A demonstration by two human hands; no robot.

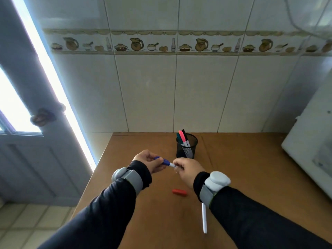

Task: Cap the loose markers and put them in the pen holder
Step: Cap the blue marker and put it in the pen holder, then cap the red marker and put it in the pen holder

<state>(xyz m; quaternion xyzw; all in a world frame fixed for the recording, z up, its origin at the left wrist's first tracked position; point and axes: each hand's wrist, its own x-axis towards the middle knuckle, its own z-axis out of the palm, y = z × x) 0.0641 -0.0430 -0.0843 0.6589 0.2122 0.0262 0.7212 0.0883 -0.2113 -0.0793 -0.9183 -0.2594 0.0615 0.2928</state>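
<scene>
My left hand (150, 161) grips the blue cap end of a blue marker (166, 162), and my right hand (186, 169) pinches its white barrel; both hold it above the brown table (233, 177). Just behind them stands the black mesh pen holder (186, 147) with three capped markers in it: teal, pink and black. A loose red cap (179, 192) lies on the table under my hands. A white marker body (204, 219) lies beside my right forearm, its upper end hidden by the sleeve.
A white appliance (312, 155) takes up the table's right side. A tiled wall stands behind the table. The table's left edge (97, 175) drops to a tiled floor beside a grey door.
</scene>
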